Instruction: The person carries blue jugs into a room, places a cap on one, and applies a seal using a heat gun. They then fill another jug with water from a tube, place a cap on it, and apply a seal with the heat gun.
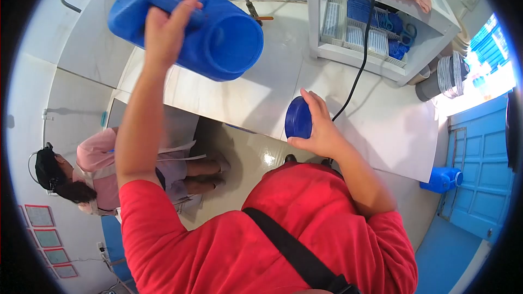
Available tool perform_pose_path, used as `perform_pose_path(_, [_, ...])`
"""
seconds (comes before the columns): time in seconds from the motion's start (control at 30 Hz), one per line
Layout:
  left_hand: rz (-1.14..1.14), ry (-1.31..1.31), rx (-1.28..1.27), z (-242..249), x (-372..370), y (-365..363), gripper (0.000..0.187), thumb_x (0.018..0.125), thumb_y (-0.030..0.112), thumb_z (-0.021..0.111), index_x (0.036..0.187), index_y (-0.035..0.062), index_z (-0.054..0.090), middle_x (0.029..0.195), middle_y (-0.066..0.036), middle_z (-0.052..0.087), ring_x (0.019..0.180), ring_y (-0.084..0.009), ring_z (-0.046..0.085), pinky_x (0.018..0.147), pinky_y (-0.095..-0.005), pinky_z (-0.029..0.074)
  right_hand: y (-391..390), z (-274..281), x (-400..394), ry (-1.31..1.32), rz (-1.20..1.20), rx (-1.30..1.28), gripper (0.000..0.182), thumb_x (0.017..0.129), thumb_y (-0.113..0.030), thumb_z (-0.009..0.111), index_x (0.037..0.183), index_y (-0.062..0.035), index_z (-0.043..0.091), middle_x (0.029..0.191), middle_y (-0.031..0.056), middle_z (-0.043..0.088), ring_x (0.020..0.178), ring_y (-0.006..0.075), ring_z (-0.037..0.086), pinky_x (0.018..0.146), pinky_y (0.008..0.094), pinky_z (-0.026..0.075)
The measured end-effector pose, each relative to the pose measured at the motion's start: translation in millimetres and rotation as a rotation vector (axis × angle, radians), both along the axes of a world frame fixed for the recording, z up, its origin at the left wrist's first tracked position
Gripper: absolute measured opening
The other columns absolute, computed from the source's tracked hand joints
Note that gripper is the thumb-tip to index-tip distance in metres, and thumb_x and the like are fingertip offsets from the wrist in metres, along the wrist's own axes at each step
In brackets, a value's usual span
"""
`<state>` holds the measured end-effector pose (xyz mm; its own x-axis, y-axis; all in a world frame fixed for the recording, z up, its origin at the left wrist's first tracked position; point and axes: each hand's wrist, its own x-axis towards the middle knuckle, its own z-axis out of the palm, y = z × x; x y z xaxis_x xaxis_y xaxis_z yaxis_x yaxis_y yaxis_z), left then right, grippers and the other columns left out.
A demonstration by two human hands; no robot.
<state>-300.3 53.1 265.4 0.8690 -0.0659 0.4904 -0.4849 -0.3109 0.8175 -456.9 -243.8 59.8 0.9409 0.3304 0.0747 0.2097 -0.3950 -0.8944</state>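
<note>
My left hand (166, 30) is wrapped round the handle of a big blue plastic jug (190, 49), held up above the white counter. The jug lies tilted on its side, its wide round mouth facing to the right and toward me; a small capped spout sits at its far left end. My right hand (321, 128) grips a round dark blue lid (298, 118) by its edge, thumb below and fingers above. The lid is apart from the jug, over the counter's front edge.
A white shelf unit (359, 57) on the counter holds baskets and scissors; a black cable (366, 49) hangs from it. A tap (253, 11) stands behind the jug. Another person (98, 163) sits at left. A second blue jug (440, 179) is by the blue door (479, 163).
</note>
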Motion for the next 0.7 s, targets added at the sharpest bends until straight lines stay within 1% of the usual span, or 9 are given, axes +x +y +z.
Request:
perform_pose_path(0.13, [-0.009, 0.204, -0.366, 46.1, -10.4, 17.0, 0.039, 0.093, 0.017, 0.065, 0.124, -0.0013, 0.050, 0.099, -0.011, 0.065, 0.089, -0.0206, 0.065, 0.081, -0.0337, 0.056, 0.5, -3.1, -1.1, 0.017, 0.047, -0.033, 0.117, 0.065, -0.034, 0.084, 0.157, -0.0160, 0.015, 0.154, 0.0310, 0.019, 0.142, 0.0491, 0.025, 0.114, 0.0523, 0.030])
perform_pose_path(0.27, [-0.037, 0.406, -0.437, 61.6, -1.6, 33.9, 0.037, 0.093, 0.020, 0.066, 0.120, -0.0011, 0.053, 0.091, -0.008, 0.066, 0.081, -0.0169, 0.066, 0.074, -0.0296, 0.058, 4.0, -2.4, -0.7, 0.056, 0.060, -0.062, 0.118, 0.066, -0.036, 0.083, 0.158, -0.0147, 0.012, 0.156, 0.0324, 0.016, 0.143, 0.0492, 0.024, 0.116, 0.0508, 0.029])
perform_pose_path(0.33, [-0.083, 0.589, -0.447, 57.6, 14.1, 45.9, 0.025, 0.090, 0.025, 0.070, 0.101, 0.0031, 0.063, 0.085, -0.007, 0.068, 0.077, -0.0170, 0.067, 0.071, -0.0317, 0.059, 5.5, -1.7, 0.1, 0.049, 0.070, -0.069, 0.119, 0.066, -0.037, 0.083, 0.158, -0.0140, 0.011, 0.156, 0.0329, 0.016, 0.143, 0.0493, 0.024, 0.116, 0.0499, 0.029])
perform_pose_path(0.47, [-0.117, 0.717, -0.430, 53.9, 25.5, 44.8, 0.027, 0.088, 0.026, 0.073, 0.099, 0.0029, 0.064, 0.079, -0.006, 0.067, 0.072, -0.0152, 0.066, 0.069, -0.0282, 0.058, 6.1, -0.8, 3.9, 0.105, 0.081, 0.029, 0.120, 0.068, -0.036, 0.084, 0.156, -0.0036, 0.009, 0.154, 0.0334, 0.021, 0.143, 0.0481, 0.026, 0.116, 0.0483, 0.029])
perform_pose_path(0.5, [-0.029, 0.715, -0.344, 55.2, 26.7, 41.1, 0.033, 0.090, 0.035, 0.071, 0.097, 0.0033, 0.064, 0.076, -0.005, 0.066, 0.070, -0.0153, 0.064, 0.067, -0.0290, 0.057, 6.5, -0.6, 4.5, 0.179, 0.083, 0.096, 0.121, 0.069, -0.036, 0.084, 0.154, 0.0001, 0.006, 0.153, 0.0338, 0.023, 0.143, 0.0475, 0.027, 0.116, 0.0478, 0.029])
perform_pose_path(0.53, [-0.029, 0.704, -0.345, 58.1, 26.0, 38.9, 0.033, 0.090, 0.035, 0.071, 0.097, 0.0033, 0.064, 0.076, -0.005, 0.066, 0.070, -0.0153, 0.064, 0.067, -0.0290, 0.057, 7.2, -2.0, 4.7, 0.169, 0.086, 0.094, 0.121, 0.069, -0.036, 0.084, 0.154, 0.0001, 0.006, 0.153, 0.0338, 0.023, 0.143, 0.0475, 0.027, 0.116, 0.0478, 0.029])
perform_pose_path(0.6, [0.219, 0.733, -0.003, 63.9, 22.4, 33.6, 0.049, 0.094, 0.051, 0.059, 0.099, 0.0028, 0.065, 0.074, -0.006, 0.065, 0.071, -0.0169, 0.064, 0.067, -0.0332, 0.054, 8.7, -10.5, 4.9, 0.162, 0.001, 0.142, 0.112, 0.072, -0.033, 0.084, 0.147, 0.0032, 0.009, 0.150, 0.0344, 0.026, 0.142, 0.0424, 0.032, 0.115, 0.0454, 0.029])
perform_pose_path(0.63, [0.220, 0.725, -0.006, 67.1, 22.9, 35.1, 0.049, 0.094, 0.051, 0.059, 0.099, 0.0028, 0.065, 0.074, -0.006, 0.065, 0.071, -0.0169, 0.064, 0.067, -0.0332, 0.054, 8.9, -20.4, 6.5, 0.154, 0.002, 0.140, 0.112, 0.072, -0.033, 0.084, 0.147, 0.0032, 0.009, 0.150, 0.0344, 0.026, 0.142, 0.0424, 0.032, 0.115, 0.0454, 0.029])
perform_pose_path(0.7, [0.413, 0.546, 0.565, 73.6, 23.7, 42.9, 0.068, 0.096, 0.065, 0.042, 0.105, 0.0021, 0.066, 0.082, -0.009, 0.067, 0.080, -0.0186, 0.063, 0.077, -0.0343, 0.051, 8.8, -39.3, 10.3, 0.161, -0.021, 0.273, 0.096, 0.076, -0.030, 0.081, 0.139, -0.0004, 0.014, 0.146, 0.0316, 0.032, 0.140, 0.0363, 0.036, 0.114, 0.0424, 0.031])
